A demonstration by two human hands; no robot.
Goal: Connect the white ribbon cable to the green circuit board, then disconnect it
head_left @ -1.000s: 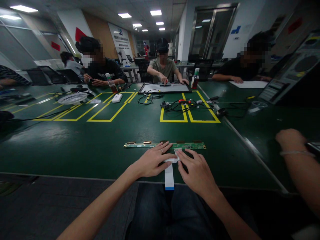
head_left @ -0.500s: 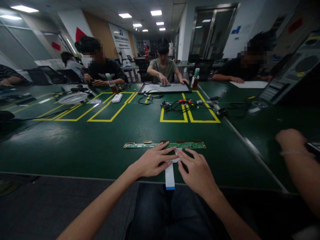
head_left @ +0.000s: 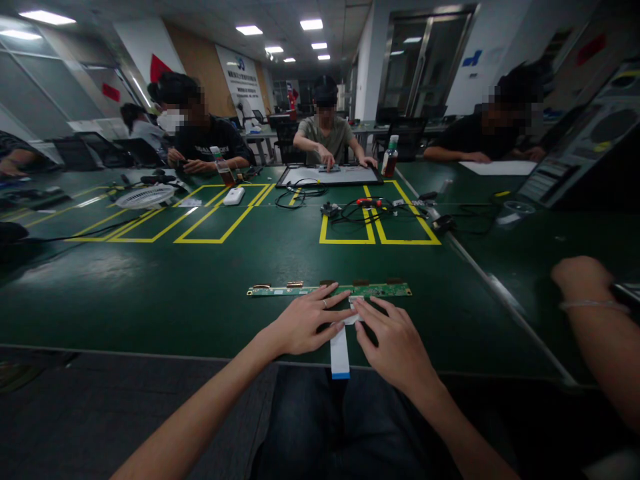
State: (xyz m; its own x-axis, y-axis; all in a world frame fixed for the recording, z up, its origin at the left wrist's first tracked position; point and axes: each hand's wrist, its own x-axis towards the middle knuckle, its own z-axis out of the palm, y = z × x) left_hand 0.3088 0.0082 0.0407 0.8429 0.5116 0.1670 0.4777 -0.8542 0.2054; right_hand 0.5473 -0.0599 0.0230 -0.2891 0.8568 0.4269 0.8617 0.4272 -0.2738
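A long, narrow green circuit board [head_left: 385, 291] lies across the table near its front edge. From its middle a white flat ribbon cable [head_left: 339, 352] runs toward me, and its blue-tipped end hangs over the table edge. My left hand [head_left: 310, 319] rests with fingers spread over the board's lower middle and the cable's upper part. Beside it, my right hand [head_left: 393, 333] has its fingers apart, with the fingertips on the cable near the board. Fingers partly hide where cable and board meet.
Yellow tape rectangles [head_left: 347, 242] mark the green table [head_left: 150, 293] further back. Black cables [head_left: 345, 215], a white fan [head_left: 147, 196] and a bottle [head_left: 391, 157] stand or lie beyond. A co-worker's arm [head_left: 595, 320] reaches in at right. Several people sit around the table.
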